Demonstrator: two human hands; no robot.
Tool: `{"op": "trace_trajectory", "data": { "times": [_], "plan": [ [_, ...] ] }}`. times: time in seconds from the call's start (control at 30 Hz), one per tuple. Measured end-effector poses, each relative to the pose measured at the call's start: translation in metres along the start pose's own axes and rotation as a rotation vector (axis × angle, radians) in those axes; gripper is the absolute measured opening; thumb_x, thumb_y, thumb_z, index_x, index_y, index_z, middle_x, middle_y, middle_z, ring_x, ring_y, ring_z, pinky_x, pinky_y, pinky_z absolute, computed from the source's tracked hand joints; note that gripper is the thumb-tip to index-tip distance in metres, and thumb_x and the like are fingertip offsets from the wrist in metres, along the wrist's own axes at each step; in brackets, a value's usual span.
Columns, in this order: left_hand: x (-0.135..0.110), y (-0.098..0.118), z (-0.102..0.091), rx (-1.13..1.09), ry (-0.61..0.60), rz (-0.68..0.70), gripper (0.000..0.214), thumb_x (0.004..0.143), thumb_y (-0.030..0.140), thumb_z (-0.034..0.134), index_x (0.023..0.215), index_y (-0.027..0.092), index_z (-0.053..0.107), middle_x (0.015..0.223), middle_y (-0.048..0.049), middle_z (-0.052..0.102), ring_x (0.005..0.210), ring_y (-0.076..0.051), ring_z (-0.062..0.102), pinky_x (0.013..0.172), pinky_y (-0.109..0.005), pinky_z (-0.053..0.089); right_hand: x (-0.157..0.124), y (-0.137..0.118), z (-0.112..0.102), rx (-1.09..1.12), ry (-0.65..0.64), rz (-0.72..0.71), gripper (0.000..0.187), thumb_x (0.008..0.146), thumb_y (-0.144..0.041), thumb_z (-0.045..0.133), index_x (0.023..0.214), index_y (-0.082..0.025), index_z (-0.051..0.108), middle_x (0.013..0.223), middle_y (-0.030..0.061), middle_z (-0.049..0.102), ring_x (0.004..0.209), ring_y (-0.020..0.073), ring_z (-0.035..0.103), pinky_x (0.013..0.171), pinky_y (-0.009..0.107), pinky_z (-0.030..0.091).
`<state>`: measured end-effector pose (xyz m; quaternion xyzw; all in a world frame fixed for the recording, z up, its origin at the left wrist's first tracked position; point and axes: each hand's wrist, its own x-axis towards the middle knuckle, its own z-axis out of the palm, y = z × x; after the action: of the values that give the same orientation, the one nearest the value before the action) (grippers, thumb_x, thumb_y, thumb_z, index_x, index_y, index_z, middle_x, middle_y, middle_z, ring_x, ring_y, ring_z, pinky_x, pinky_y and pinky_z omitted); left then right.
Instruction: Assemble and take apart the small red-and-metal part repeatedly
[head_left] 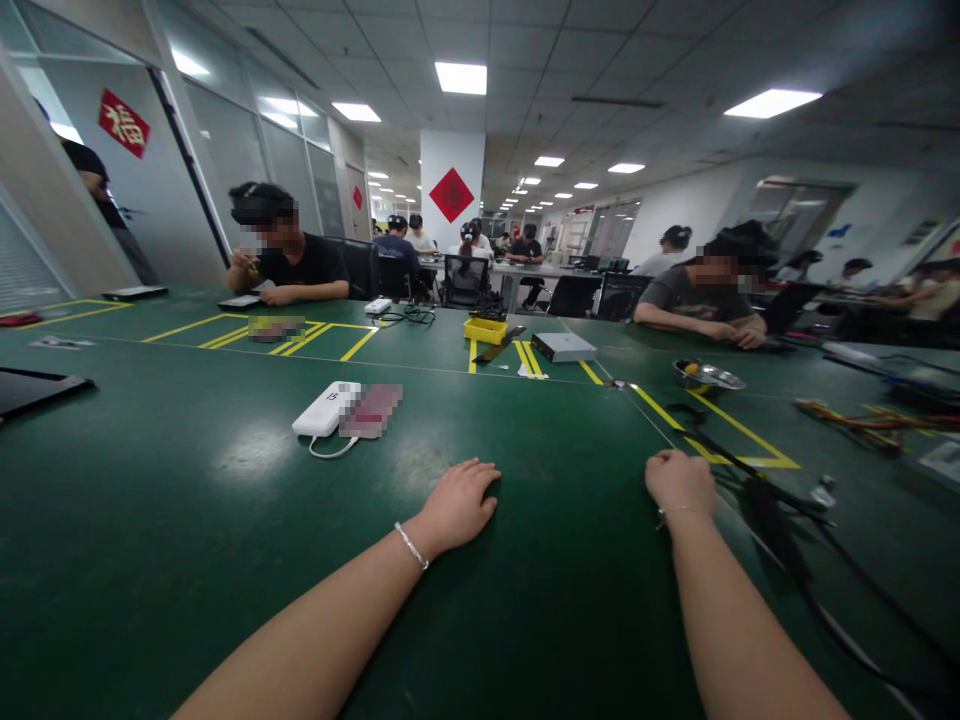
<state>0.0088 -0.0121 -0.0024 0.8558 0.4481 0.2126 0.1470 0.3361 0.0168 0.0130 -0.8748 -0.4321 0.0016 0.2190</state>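
Observation:
My left hand (459, 503) lies palm down on the green table (187, 520), its fingers loosely curled and resting on the surface, holding nothing; a thin bracelet circles the wrist. My right hand (679, 482) rests on the table to the right, fingers curled under into a loose fist, nothing visible in it. A white power bank (326, 409) with a short cable lies ahead of my left hand, next to a blurred pink item (371, 410). Black cables (780, 530) run just right of my right hand.
Yellow tape lines mark the table. Farther off are a yellow tray (485, 329), a grey box (564, 346), a metal dish (708, 376) and coloured wires (870, 420). A dark tablet (34, 388) lies at the left edge. Two seated people work across the table.

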Motion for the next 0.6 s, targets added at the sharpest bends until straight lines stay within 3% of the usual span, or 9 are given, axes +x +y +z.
{"op": "trace_trajectory", "data": {
  "times": [0.13,0.3,0.4,0.5,0.6],
  "plan": [
    [0.001,0.001,0.001,-0.022,0.040,-0.040,0.044,0.073,0.031,0.050,0.116,0.021,0.043,0.117,-0.0070,0.050,0.113,-0.023,0.040,0.096,-0.038,0.029,-0.017,-0.031,0.005,0.296,-0.099,-0.174,0.031,0.069,-0.035,0.042,0.087,-0.019,0.062,0.085,0.0091,0.057,0.075,0.0212,0.053,0.065,0.033,0.040],
    [0.000,0.008,-0.002,-0.067,0.090,-0.083,0.055,0.069,0.038,0.055,0.118,0.023,0.034,0.102,-0.0048,0.058,0.092,-0.022,0.054,0.080,-0.034,0.041,-0.087,-0.091,0.019,0.758,-0.523,-0.346,0.025,0.067,-0.036,0.049,0.081,-0.018,0.059,0.070,0.0018,0.059,0.065,0.0147,0.052,0.058,0.026,0.039],
    [-0.001,0.012,-0.002,-0.060,0.096,-0.082,0.042,0.072,0.035,0.052,0.110,0.023,0.038,0.093,-0.0041,0.060,0.082,-0.020,0.057,0.068,-0.029,0.042,-0.127,-0.115,0.030,0.879,-0.705,-0.430,0.020,0.066,-0.035,0.053,0.073,-0.017,0.056,0.064,-0.0003,0.057,0.060,0.0127,0.052,0.056,0.025,0.039],
    [-0.001,0.011,-0.001,-0.040,0.096,-0.089,0.019,0.079,0.027,0.042,0.097,0.021,0.044,0.080,-0.0037,0.061,0.073,-0.019,0.058,0.061,-0.027,0.041,-0.143,-0.124,0.039,0.871,-0.719,-0.511,0.019,0.065,-0.036,0.055,0.071,-0.018,0.054,0.062,-0.0011,0.057,0.059,0.0123,0.052,0.057,0.025,0.040],
    [0.000,0.007,-0.001,-0.102,0.156,-0.102,0.013,0.079,0.027,0.042,0.089,0.021,0.046,0.075,-0.0025,0.060,0.069,-0.017,0.058,0.060,-0.026,0.040,-0.129,-0.119,0.037,0.767,-0.689,-0.597,0.025,0.070,-0.040,0.049,0.079,-0.018,0.056,0.067,0.0004,0.059,0.060,0.0128,0.053,0.059,0.026,0.041]
  ]
}}
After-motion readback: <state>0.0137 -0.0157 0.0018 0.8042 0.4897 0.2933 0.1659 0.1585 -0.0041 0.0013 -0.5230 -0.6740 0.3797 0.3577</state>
